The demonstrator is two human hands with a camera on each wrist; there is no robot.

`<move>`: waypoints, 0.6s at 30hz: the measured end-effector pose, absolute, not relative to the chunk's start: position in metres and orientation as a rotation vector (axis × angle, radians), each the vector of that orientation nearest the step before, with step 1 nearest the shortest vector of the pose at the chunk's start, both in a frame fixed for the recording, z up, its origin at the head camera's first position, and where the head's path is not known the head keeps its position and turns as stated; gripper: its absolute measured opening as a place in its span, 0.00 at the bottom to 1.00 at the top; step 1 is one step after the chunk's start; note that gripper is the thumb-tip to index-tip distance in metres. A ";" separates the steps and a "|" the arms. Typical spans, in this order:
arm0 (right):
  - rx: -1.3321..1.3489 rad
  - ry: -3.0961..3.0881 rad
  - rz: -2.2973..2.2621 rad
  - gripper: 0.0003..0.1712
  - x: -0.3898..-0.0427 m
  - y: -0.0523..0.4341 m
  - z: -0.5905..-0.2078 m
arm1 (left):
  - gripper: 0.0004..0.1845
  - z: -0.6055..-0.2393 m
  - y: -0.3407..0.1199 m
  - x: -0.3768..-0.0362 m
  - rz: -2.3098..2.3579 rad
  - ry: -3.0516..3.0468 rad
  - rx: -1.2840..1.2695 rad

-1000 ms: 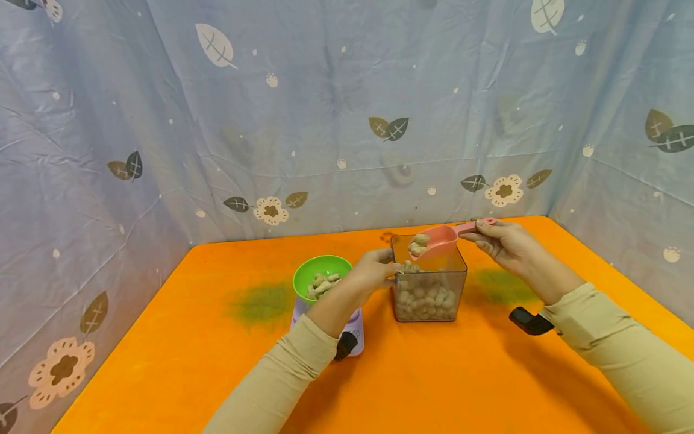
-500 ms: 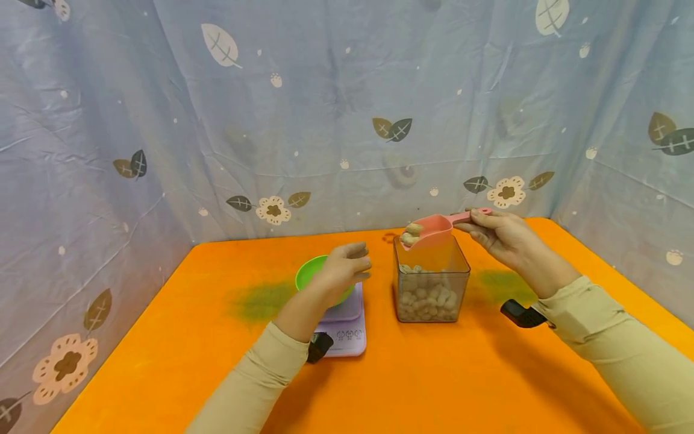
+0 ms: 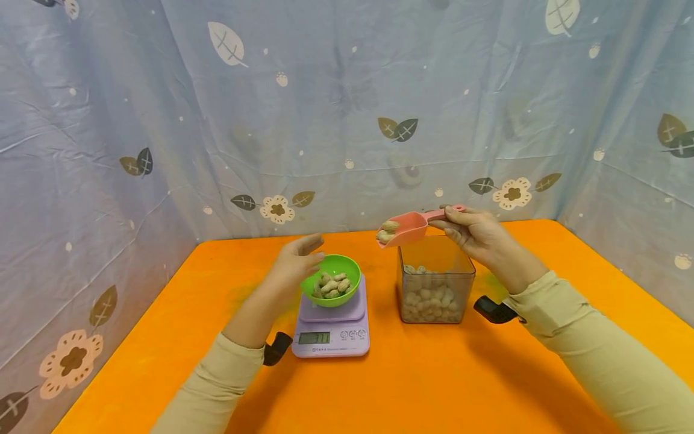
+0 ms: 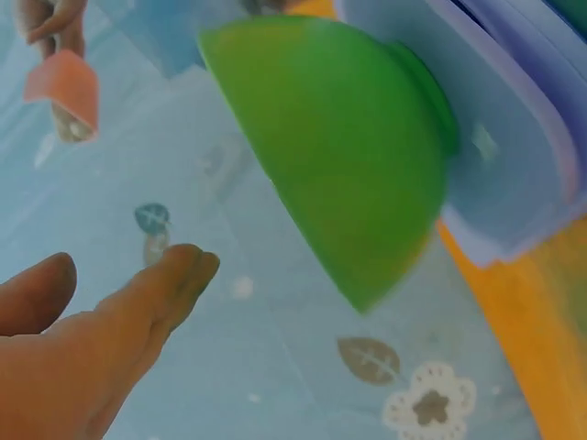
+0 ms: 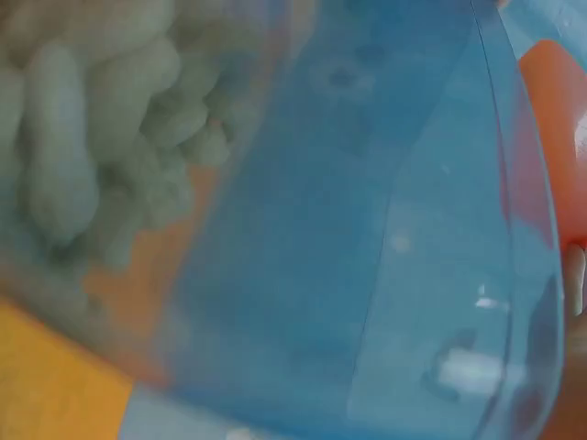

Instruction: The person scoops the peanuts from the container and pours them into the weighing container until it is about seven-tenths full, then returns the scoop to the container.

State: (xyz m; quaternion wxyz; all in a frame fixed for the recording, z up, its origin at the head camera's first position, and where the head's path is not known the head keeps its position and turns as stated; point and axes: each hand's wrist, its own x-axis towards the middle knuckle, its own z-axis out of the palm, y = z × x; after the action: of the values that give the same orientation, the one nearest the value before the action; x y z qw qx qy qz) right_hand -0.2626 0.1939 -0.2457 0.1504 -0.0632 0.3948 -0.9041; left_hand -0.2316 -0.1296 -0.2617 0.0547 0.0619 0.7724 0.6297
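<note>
Pink scoop (image 3: 403, 229) with peanuts, handle pinched by right hand (image 3: 477, 232), left hand (image 3: 295, 265) relaxed beside green bowl (image 3: 332, 286)

Light is bright, even and diffuse, with no hard glare in the head view. Soft shadows fall toward the viewer beneath both sleeves and under the kitchen scale (image 3: 331, 325) on the orange table (image 3: 434, 386). The head view is sharp at centre, with wide-angle bending toward its edges. Both wrist views are soft and close: the green bowl (image 4: 339, 156) smears at its rim, and the clear container (image 5: 367, 229) carries 2 small white highlights.
</note>
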 end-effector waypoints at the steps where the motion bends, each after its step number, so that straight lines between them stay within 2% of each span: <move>1: -0.178 1.142 -2.590 0.16 -0.263 0.191 -0.246 | 0.28 -0.262 -0.133 -0.231 1.901 2.362 0.195; 8: -0.200 1.195 -2.570 0.11 -0.267 0.174 -0.249 | 0.29 -0.269 -0.152 -0.231 1.790 2.482 0.184; 15: -0.224 1.296 -2.531 0.14 -0.268 0.160 -0.254 | 0.30 -0.285 -0.159 -0.237 1.717 2.519 0.117; 18: -0.225 1.342 -2.513 0.13 -0.269 0.154 -0.256 | 0.31 -0.291 -0.160 -0.241 1.663 2.533 0.078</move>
State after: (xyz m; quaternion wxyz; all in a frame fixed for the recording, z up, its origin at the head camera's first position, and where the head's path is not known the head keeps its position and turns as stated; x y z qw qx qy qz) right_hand -0.2691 0.1539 -0.2557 0.1413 -0.0781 0.4650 -0.8705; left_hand -0.2412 -0.1602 -0.2915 0.0554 0.0257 0.8344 0.5478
